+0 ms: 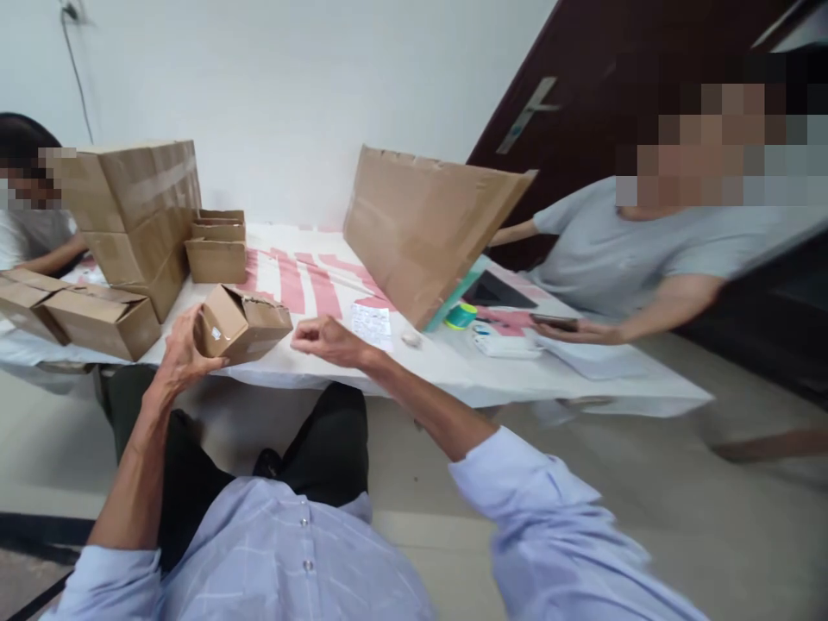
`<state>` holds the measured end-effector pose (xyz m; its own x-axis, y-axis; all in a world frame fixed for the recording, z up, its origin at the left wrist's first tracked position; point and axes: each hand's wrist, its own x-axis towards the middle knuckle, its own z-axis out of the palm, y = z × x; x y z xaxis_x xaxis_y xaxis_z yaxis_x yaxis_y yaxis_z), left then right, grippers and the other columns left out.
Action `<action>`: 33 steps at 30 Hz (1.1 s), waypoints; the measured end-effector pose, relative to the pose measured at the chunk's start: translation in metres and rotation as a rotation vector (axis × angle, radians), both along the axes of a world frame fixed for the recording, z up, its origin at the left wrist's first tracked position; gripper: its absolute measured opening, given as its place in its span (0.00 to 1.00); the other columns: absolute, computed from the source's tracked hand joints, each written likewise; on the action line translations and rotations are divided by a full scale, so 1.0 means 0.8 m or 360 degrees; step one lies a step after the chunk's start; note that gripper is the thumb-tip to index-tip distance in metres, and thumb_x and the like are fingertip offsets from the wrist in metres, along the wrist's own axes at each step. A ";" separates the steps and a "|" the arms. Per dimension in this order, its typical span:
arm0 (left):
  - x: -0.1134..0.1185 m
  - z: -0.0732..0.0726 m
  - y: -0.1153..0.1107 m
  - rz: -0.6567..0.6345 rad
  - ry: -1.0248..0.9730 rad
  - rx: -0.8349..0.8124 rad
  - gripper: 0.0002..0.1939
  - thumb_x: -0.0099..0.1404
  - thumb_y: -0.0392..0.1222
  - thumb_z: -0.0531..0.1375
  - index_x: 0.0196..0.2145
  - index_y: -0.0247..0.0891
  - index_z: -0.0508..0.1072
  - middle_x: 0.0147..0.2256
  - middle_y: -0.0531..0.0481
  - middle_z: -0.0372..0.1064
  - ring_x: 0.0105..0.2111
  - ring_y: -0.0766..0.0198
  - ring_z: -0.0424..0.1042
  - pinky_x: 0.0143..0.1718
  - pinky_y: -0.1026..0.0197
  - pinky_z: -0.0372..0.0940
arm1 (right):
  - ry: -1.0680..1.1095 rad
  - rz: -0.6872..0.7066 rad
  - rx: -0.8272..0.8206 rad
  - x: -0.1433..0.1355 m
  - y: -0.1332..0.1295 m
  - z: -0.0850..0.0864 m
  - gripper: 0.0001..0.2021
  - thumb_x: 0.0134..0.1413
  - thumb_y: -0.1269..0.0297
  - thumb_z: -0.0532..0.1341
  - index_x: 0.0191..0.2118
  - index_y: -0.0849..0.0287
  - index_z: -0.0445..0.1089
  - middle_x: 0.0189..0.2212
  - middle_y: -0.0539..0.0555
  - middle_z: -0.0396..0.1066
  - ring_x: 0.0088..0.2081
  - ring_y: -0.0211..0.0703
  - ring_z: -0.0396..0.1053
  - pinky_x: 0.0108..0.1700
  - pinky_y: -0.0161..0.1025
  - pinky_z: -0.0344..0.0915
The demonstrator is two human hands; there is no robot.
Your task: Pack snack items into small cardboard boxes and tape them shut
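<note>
The left hand (185,349) grips the left end of a small cardboard box (242,332), its thumb along the lower edge and its other fingers up the side. The box sits tilted at the front edge of the tabletop (453,371), its long axis running roughly left to right between the hands. Just beyond its right end, apart from it, is the right hand (333,341), forearm reaching inward, fingers curled; how tightly, or around what, I cannot tell.
</note>
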<state>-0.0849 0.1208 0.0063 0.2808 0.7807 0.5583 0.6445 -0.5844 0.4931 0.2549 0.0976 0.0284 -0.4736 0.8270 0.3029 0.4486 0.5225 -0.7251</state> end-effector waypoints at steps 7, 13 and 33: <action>-0.029 -0.011 -0.002 -0.0001 -0.0133 -0.0126 0.65 0.46 0.47 0.80 0.75 0.38 0.53 0.70 0.33 0.59 0.71 0.35 0.61 0.73 0.37 0.58 | -0.0112 -0.0273 0.0070 -0.004 0.009 -0.054 0.10 0.57 0.62 0.62 0.27 0.56 0.65 0.22 0.47 0.66 0.26 0.38 0.63 0.33 0.36 0.58; -0.042 -0.022 -0.005 -0.0024 -0.0350 -0.0142 0.61 0.49 0.53 0.79 0.73 0.42 0.54 0.70 0.33 0.56 0.71 0.37 0.60 0.69 0.37 0.63 | 0.0252 -0.0478 0.0354 -0.010 0.040 -0.047 0.07 0.56 0.65 0.61 0.40 0.55 0.74 0.39 0.55 0.77 0.38 0.45 0.73 0.39 0.41 0.68; -0.071 -0.057 0.021 -0.0234 -0.0519 -0.0535 0.57 0.44 0.53 0.81 0.65 0.49 0.55 0.72 0.33 0.55 0.72 0.37 0.60 0.62 0.38 0.68 | 0.1175 -0.0077 -0.0620 -0.027 0.003 -0.054 0.18 0.44 0.50 0.76 0.33 0.59 0.77 0.30 0.52 0.78 0.31 0.38 0.73 0.40 0.41 0.73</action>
<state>-0.1416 0.1373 -0.0391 0.2540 0.8979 0.3595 0.3475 -0.4316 0.8325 0.2330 0.0999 -0.0144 -0.2270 0.9511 0.2095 -0.1973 0.1657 -0.9662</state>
